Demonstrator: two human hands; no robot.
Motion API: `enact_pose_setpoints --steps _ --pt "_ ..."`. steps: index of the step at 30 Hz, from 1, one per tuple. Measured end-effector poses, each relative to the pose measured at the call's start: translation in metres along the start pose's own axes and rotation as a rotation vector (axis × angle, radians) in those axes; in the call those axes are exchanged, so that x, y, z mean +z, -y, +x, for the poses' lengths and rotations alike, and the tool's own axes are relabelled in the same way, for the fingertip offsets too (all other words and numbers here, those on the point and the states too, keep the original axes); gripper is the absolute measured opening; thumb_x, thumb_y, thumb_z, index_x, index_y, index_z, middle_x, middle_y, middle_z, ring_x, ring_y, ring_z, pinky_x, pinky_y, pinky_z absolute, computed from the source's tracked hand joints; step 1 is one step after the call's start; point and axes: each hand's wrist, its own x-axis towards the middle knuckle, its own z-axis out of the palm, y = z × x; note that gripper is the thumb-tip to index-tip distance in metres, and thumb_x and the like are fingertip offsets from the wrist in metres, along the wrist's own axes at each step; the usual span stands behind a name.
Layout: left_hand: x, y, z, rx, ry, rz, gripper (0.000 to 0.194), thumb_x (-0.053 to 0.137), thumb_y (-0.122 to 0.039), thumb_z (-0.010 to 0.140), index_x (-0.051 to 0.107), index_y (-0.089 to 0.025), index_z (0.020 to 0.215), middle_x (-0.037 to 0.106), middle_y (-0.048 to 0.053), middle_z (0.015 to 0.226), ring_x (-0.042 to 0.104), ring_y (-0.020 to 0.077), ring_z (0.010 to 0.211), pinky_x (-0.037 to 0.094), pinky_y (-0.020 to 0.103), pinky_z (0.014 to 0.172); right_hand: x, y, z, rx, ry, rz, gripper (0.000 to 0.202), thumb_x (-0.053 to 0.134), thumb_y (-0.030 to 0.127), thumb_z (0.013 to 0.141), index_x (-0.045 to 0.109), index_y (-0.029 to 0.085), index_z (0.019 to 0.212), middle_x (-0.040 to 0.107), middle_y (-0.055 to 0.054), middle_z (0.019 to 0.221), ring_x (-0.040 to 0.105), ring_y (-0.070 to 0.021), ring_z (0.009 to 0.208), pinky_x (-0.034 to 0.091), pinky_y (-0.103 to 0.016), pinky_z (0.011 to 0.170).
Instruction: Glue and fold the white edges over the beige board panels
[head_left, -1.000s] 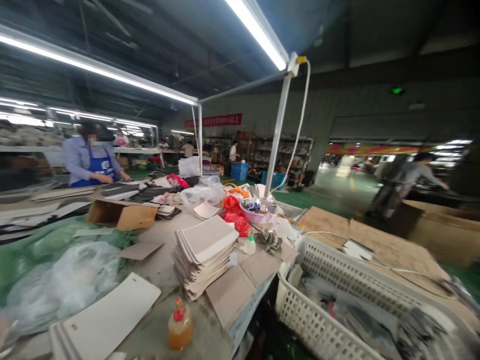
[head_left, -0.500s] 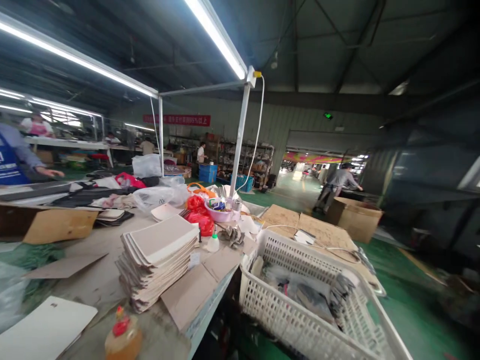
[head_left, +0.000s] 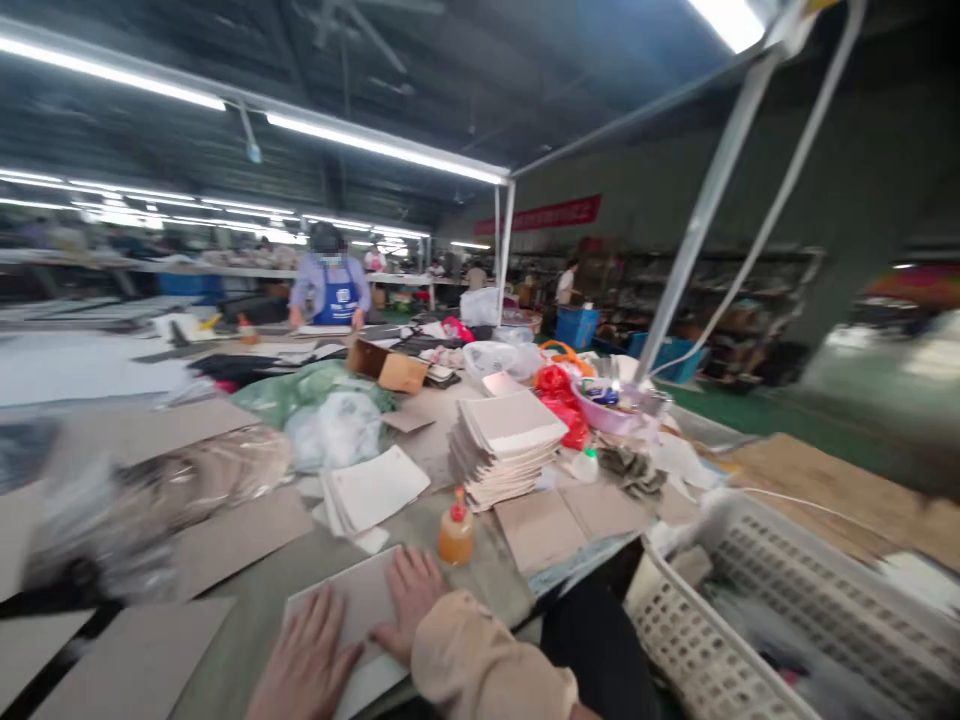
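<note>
Now both hands flat on sheet

matt pale card sheet — smooth

ahead: orange bottle blocks you, card stack behind | left: bare desk passable | right edge: white basket walls you in

1. A factory workshop floor, with long fluorescent tube lights across the upper frame.
2. Crowded worktable with stacked cut sheets at centre.
3. An aproned worker stands at upper left; stock shelves at right.
</note>
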Motion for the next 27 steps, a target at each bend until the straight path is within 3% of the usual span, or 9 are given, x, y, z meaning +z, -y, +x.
enact_pose_setpoints --steps 3,9,15,18,21,24,27 --pt "-0.015 0.007 -0.01 0.033 0.1 0.045 0.058 0.042 -0.059 0.082 0.049 -0.025 0.129 0.046 0.013 0.135 0.045 0.031 0.122 0.04 0.045 0.095 0.007 -0.006 0.003 -0.024 -0.048 0.02 0.084 0.042 0.067 0.078 0.03 0.011 0.14 0.018 -0.013 0.148 0.01 -0.0286 0.137 0.009 -0.047 0.111" --pt "-0.02 -0.002 -0.006 0.022 0.103 0.026 0.061 0.04 -0.058 0.084 0.04 -0.025 0.135 0.039 0.014 0.141 0.039 0.0313 0.126 0.036 0.044 0.099 0.018 -0.012 0.004 -0.016 -0.114 -0.039 0.083 0.048 0.064 0.076 0.038 0.008 0.136 0.026 -0.014 0.145 0.019 -0.0331 0.134 0.013 -0.051 0.109" --pt "-0.029 -0.003 -0.007 0.013 0.174 0.014 0.063 0.039 -0.058 0.085 0.037 -0.022 0.137 0.035 0.016 0.142 0.035 0.033 0.128 0.034 0.046 0.1 0.032 -0.017 -0.001 -0.062 -0.359 -0.019 0.058 0.05 0.046 0.081 0.053 0.007 0.124 0.046 -0.017 0.133 0.038 -0.0325 0.125 0.03 -0.046 0.104" --pt "-0.031 -0.004 -0.006 0.005 0.206 -0.016 0.064 0.038 -0.058 0.085 0.036 -0.02 0.137 0.033 0.018 0.142 0.032 0.035 0.129 0.034 0.049 0.1 0.023 -0.025 -0.019 -0.152 -0.49 0.088 0.035 0.044 0.031 0.086 0.063 0.014 0.11 0.06 -0.014 0.116 0.053 -0.0254 0.109 0.043 -0.038 0.093" --pt "-0.033 -0.004 -0.006 -0.003 0.194 -0.071 0.064 0.039 -0.056 0.086 0.038 -0.016 0.136 0.03 0.018 0.144 0.025 0.0376 0.132 0.032 0.053 0.101 0.007 -0.045 -0.044 -0.101 -0.709 0.26 0.026 0.05 0.034 0.086 0.061 0.017 0.101 0.062 -0.011 0.095 0.058 -0.0214 0.089 0.05 -0.035 0.079" --pt "-0.037 -0.005 -0.008 -0.005 0.151 -0.153 0.063 0.045 -0.054 0.083 0.044 -0.013 0.131 0.029 0.018 0.144 0.017 0.0391 0.134 0.031 0.055 0.102 -0.009 -0.075 -0.054 0.222 -0.869 0.376 0.053 0.063 0.048 0.073 0.053 0.013 0.111 0.056 -0.014 0.098 0.058 -0.0221 0.077 0.053 -0.036 0.065" --pt "-0.044 -0.007 -0.008 -0.027 0.106 -0.238 0.059 0.053 -0.05 0.08 0.05 -0.01 0.122 0.038 0.02 0.136 0.025 0.0381 0.13 0.035 0.053 0.101 -0.015 -0.095 -0.039 0.34 -0.847 0.448 0.088 0.068 0.058 0.06 0.041 0.008 0.127 0.05 -0.02 0.113 0.055 -0.0306 0.097 0.051 -0.044 0.077"
